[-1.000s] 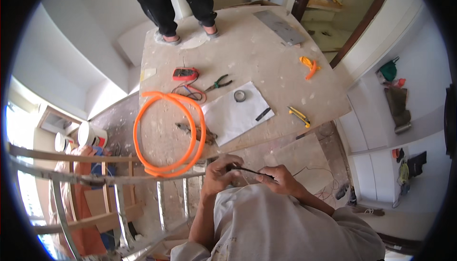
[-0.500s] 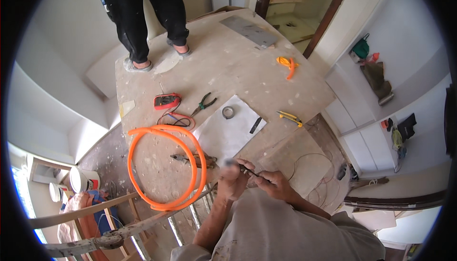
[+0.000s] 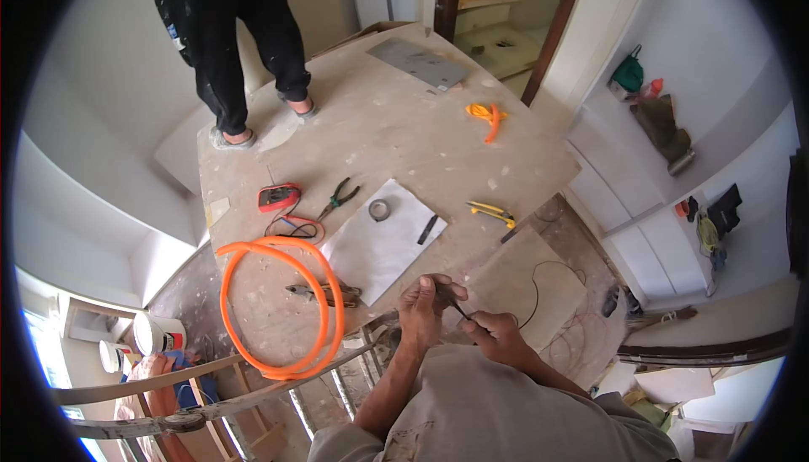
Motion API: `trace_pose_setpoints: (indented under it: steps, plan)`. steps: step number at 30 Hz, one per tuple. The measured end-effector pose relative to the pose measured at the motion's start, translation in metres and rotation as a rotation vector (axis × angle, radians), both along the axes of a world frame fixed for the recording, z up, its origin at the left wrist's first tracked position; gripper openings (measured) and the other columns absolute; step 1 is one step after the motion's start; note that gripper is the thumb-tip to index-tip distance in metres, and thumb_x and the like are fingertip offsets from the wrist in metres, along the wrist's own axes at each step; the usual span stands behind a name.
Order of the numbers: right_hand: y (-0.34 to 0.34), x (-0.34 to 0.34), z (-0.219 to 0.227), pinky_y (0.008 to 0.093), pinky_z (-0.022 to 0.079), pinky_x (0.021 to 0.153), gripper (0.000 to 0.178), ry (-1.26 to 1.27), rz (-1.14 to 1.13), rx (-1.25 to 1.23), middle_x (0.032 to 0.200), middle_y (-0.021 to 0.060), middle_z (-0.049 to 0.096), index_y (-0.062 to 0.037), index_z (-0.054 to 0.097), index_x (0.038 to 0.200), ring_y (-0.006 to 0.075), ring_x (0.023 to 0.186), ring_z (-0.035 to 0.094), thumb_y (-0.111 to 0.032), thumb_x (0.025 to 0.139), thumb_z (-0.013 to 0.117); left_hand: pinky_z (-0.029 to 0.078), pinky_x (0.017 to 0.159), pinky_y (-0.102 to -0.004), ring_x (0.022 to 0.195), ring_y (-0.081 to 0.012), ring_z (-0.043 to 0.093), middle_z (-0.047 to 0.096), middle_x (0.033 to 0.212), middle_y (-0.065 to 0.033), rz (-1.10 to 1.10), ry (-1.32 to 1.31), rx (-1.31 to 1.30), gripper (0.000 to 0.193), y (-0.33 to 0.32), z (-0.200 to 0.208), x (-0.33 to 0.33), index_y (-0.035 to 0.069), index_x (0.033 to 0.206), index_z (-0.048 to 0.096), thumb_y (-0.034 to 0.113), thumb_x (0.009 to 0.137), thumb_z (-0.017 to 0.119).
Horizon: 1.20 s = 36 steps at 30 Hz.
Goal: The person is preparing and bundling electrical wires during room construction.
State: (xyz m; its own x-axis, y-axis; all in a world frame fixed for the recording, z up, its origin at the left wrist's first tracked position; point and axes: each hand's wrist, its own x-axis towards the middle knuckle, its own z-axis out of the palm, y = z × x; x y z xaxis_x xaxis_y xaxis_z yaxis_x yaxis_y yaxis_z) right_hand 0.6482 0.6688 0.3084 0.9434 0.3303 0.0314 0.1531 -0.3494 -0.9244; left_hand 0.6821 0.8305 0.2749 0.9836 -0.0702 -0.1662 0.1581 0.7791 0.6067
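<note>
Close in front of my body, my left hand is closed round one end of a thin black cable, with fingers and thumb pinched together. My right hand grips the same cable a short way along. From beside the right hand, a thin dark line curves over the board to the right, seemingly the same cable. What lies inside the left fingers is hidden. Beyond the left hand is a white paper sheet bearing a roll of grey tape and a black strip. Pliers with brownish handles lie left of that hand.
An orange hose coil rests at the left. Behind it are a red multimeter and green-handled pliers. A yellow utility knife lies right of the paper. A person in black trousers stands on the platform. A ladder is lower left.
The whole view has shifted, so objects sit further left. My left fingers have changed position on the cable, and more of the cable's curve shows beyond my right hand.
</note>
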Motion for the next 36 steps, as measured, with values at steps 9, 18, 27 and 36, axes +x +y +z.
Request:
trace_pose_setpoints:
  steps: [9,18,27,36]
  plan:
    - [-0.049,-0.002,0.0,0.0432,0.039,0.051,0.025,-0.081,0.106,-0.083,0.061,0.0201,0.05,-0.0014,0.049,0.074,0.0392,0.055,0.052,-0.014,0.091,0.062,0.039,0.05,-0.0247,0.053,-0.0098,0.052,0.065,0.062,-0.0099,0.144,0.077,0.676,0.049,-0.036,-0.019,0.004,0.001,0.073,0.062,0.037,0.102,0.045]
    - [-0.065,-0.012,-0.004,0.0467,0.043,0.053,0.022,-0.179,0.189,-0.14,0.062,0.0194,0.055,-0.0016,0.05,0.076,0.0409,0.06,0.058,-0.014,0.09,0.061,0.037,0.048,-0.0243,0.05,-0.01,0.052,0.061,0.056,-0.0068,0.229,0.08,0.82,0.049,-0.055,-0.027,0.006,0.002,0.068,0.06,0.039,0.099,0.05]
    - [-0.066,-0.024,-0.016,0.0479,0.043,0.054,0.02,-0.19,0.186,-0.124,0.062,0.0203,0.056,-0.0018,0.054,0.079,0.0402,0.059,0.058,-0.016,0.09,0.061,0.035,0.043,-0.0245,0.043,-0.0101,0.047,0.054,0.049,-0.0043,0.373,0.115,0.814,0.051,-0.041,-0.052,0.023,0.005,0.06,0.056,0.039,0.098,0.051]
    - [-0.063,-0.035,-0.011,0.0486,0.044,0.057,0.021,-0.058,0.254,-0.133,0.065,0.0219,0.056,0.0009,0.055,0.078,0.0416,0.062,0.058,-0.015,0.091,0.058,0.028,0.041,-0.0251,0.042,-0.0094,0.043,0.051,0.048,-0.0043,0.439,0.176,0.804,0.05,-0.023,-0.071,0.027,0.005,0.056,0.052,0.034,0.098,0.053]
